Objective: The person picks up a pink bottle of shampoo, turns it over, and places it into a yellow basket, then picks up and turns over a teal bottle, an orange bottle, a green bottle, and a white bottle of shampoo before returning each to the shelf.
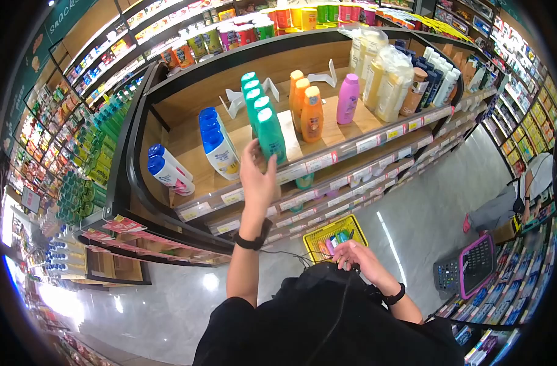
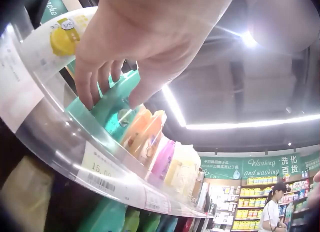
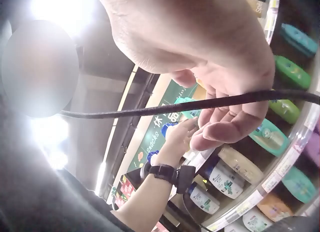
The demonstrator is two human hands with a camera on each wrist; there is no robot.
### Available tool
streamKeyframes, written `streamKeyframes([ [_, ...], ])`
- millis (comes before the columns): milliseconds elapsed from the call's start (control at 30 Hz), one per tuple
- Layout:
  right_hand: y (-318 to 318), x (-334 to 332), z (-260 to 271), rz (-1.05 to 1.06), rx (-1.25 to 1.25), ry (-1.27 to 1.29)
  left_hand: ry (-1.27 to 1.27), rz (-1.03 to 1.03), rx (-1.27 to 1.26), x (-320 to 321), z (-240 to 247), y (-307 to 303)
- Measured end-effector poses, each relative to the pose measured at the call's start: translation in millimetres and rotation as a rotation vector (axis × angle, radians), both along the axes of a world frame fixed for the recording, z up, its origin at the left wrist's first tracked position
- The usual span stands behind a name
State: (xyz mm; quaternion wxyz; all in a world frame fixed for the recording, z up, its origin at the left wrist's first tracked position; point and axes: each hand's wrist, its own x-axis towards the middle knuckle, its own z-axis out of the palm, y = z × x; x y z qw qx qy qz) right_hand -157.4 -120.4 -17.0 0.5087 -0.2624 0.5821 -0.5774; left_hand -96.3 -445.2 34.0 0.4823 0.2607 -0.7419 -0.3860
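Note:
In the head view my left hand holds the front green shampoo bottle, with fingers on its left side and thumb on its right. The left wrist view shows this hand over the bottle from above the shelf lip. More green bottles stand in a row right behind it. My right hand hangs in front of my body, its fingers loosely curled and holding nothing. A black cable crosses before it in the right wrist view.
Blue-capped white bottles stand left of the green row; orange bottles and a pink bottle stand right. A clear lip with price tags edges the shelf. On the floor are a yellow basket and a purple-rimmed basket. A person is at right.

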Motion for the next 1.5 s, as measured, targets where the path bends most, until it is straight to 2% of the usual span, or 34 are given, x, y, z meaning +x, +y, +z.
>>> streamKeyframes([
  [133,10.3,-13.8,-3.8,-0.006,-0.045,-0.027,-0.026,-0.04,0.062,-7.8,10.3,-1.5],
  [233,11.9,-21.6,-1.2,0.021,-0.055,-0.017,0.021,-0.092,0.097,-18.9,-10.2,-16.3],
  [433,15.6,-37.1,-0.4,0.057,-0.061,0.011,0.14,-0.191,0.217,-19.0,-12.5,-14.8],
  [533,17.3,-40.5,-2.0,0.073,-0.055,0.003,0.054,-0.171,0.204,-13.7,-11.1,-16.2],
  [733,19.3,-41.9,-1.0,0.079,-0.038,0.007,0.126,-0.183,0.183,-16.9,-17.4,-17.6],
  [833,20.3,-41.0,-2.0,0.078,-0.042,0.003,0.027,-0.152,0.108,-14.5,-13.6,-19.1],
  [933,22.6,-39.3,-4.7,0.073,-0.043,-0.003,-0.004,-0.163,0.159,-12.1,-9.8,-17.5],
  [1500,24.9,-26.2,-3.2,0.044,-0.042,0.008,0.048,-0.223,0.145,-11.2,-15.9,-21.8],
])
